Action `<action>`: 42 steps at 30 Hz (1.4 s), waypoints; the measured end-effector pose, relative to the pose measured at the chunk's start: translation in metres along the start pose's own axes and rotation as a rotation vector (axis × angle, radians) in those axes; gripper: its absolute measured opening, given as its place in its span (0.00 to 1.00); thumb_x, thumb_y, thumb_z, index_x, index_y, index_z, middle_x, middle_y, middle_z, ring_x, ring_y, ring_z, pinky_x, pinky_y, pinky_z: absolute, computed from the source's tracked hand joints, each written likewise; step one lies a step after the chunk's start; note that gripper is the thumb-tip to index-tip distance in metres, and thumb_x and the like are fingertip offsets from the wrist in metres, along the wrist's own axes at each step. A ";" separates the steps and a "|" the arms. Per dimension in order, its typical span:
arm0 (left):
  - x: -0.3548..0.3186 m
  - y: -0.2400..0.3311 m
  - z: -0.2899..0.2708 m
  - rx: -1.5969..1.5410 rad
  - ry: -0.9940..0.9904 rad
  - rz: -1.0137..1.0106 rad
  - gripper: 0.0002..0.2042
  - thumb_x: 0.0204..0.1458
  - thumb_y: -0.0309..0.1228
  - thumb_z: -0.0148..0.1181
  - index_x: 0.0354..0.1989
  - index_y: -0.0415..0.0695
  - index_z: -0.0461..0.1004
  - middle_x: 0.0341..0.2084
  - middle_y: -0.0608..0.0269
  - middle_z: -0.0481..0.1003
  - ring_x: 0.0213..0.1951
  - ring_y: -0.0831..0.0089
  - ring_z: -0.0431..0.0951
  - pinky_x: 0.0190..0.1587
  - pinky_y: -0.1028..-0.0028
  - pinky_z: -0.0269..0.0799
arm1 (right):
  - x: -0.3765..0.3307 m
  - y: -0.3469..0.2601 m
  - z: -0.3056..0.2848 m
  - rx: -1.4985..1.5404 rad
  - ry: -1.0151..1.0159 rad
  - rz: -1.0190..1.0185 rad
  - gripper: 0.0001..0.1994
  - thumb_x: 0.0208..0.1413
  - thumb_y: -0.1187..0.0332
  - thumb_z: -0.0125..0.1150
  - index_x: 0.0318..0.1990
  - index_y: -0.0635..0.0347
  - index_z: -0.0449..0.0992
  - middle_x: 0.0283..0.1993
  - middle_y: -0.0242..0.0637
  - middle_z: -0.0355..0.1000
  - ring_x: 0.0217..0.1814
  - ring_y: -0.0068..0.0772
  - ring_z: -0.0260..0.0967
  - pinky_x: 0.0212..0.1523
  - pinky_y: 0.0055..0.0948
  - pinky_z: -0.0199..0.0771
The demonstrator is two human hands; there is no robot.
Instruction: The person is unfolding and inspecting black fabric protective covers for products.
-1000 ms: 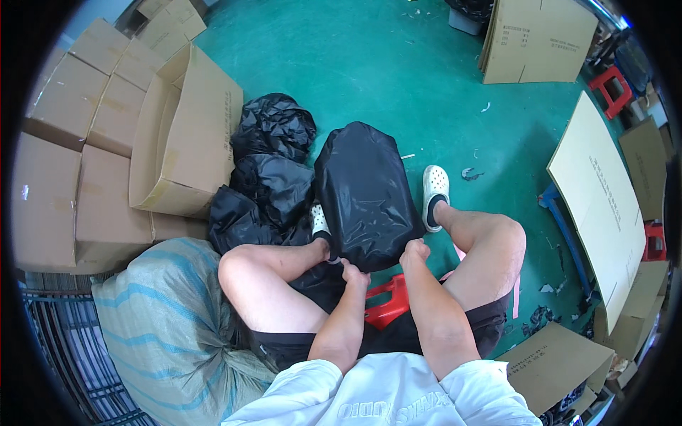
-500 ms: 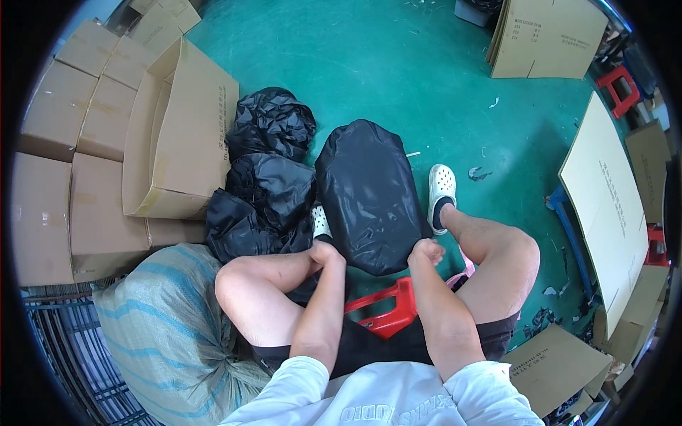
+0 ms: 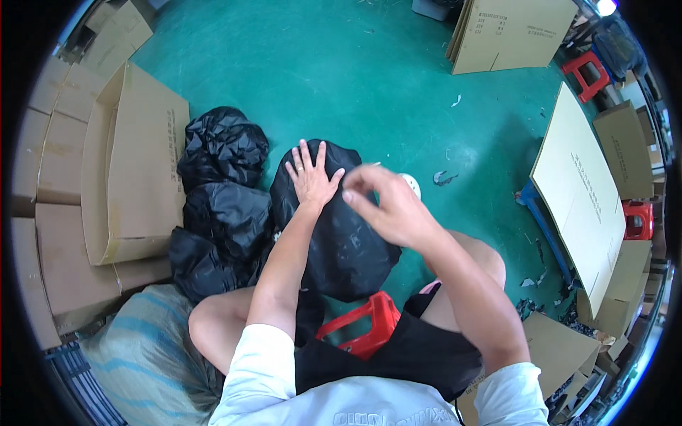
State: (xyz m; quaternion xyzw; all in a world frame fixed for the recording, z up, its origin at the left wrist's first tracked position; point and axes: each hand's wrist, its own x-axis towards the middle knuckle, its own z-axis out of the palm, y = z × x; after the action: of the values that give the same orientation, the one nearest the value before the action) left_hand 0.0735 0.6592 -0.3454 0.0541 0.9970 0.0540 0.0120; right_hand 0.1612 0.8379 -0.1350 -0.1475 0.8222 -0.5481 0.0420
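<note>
A stuffed, shiny black bag [image 3: 348, 245] lies lengthwise on the floor between my legs. My left hand [image 3: 312, 181] rests flat on its far part, fingers spread and a ring on one of them. Over the bag's right side hovers my right hand [image 3: 391, 206], fingers loosely curved, thumb apart, with nothing seen in it; it is slightly blurred. Just left of the bag, a crumpled black bag [image 3: 224, 145] sits at the back, with more bunched black material [image 3: 227, 220] in front of it. A red plastic stool [image 3: 373, 326] shows beneath me.
Cardboard boxes are stacked at the left, with an open carton [image 3: 145, 163] on them. A striped woven sack [image 3: 153, 355] bulges at the lower left. To the right, a cardboard sheet [image 3: 579, 192] leans on a blue frame [image 3: 543, 227]. Flattened cartons [image 3: 508, 35] stand at the back.
Both hands have left the bag's near end and moved forward; the left now presses flat on its far part, the right is raised above it. The bag's far end looks lower and rounder.
</note>
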 end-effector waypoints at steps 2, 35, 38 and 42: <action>0.011 -0.006 0.018 -0.013 -0.048 -0.047 0.42 0.56 0.66 0.46 0.75 0.62 0.46 0.75 0.50 0.41 0.75 0.50 0.40 0.73 0.44 0.31 | -0.014 0.004 0.001 -0.476 -0.144 0.075 0.14 0.58 0.64 0.60 0.45 0.65 0.74 0.43 0.51 0.74 0.45 0.50 0.76 0.48 0.47 0.72; -0.201 -0.087 0.040 -2.018 -0.543 -1.125 0.39 0.54 0.65 0.54 0.66 0.47 0.66 0.64 0.56 0.67 0.64 0.50 0.65 0.66 0.46 0.57 | -0.023 0.009 0.008 -0.587 -0.589 0.098 0.22 0.58 0.59 0.61 0.53 0.66 0.71 0.50 0.52 0.74 0.55 0.51 0.74 0.54 0.48 0.72; -0.203 -0.094 0.036 -1.961 -0.660 -1.175 0.40 0.52 0.64 0.58 0.65 0.46 0.66 0.63 0.56 0.69 0.63 0.50 0.66 0.65 0.42 0.56 | -0.019 0.011 0.013 -0.580 -0.581 0.101 0.22 0.58 0.59 0.61 0.53 0.66 0.71 0.51 0.52 0.74 0.55 0.51 0.74 0.54 0.49 0.72; -0.214 -0.124 0.053 -2.036 -0.629 -1.068 0.39 0.53 0.62 0.57 0.66 0.46 0.65 0.64 0.56 0.68 0.64 0.50 0.65 0.65 0.40 0.55 | -0.015 0.004 0.020 -0.581 -0.599 0.087 0.22 0.58 0.59 0.61 0.54 0.66 0.71 0.51 0.52 0.74 0.55 0.52 0.74 0.54 0.49 0.72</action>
State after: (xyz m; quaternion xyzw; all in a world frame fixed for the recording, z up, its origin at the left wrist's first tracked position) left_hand 0.2748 0.5193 -0.4079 -0.3912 0.3455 0.7930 0.3143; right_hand 0.1791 0.8261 -0.1480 -0.2712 0.8995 -0.2237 0.2593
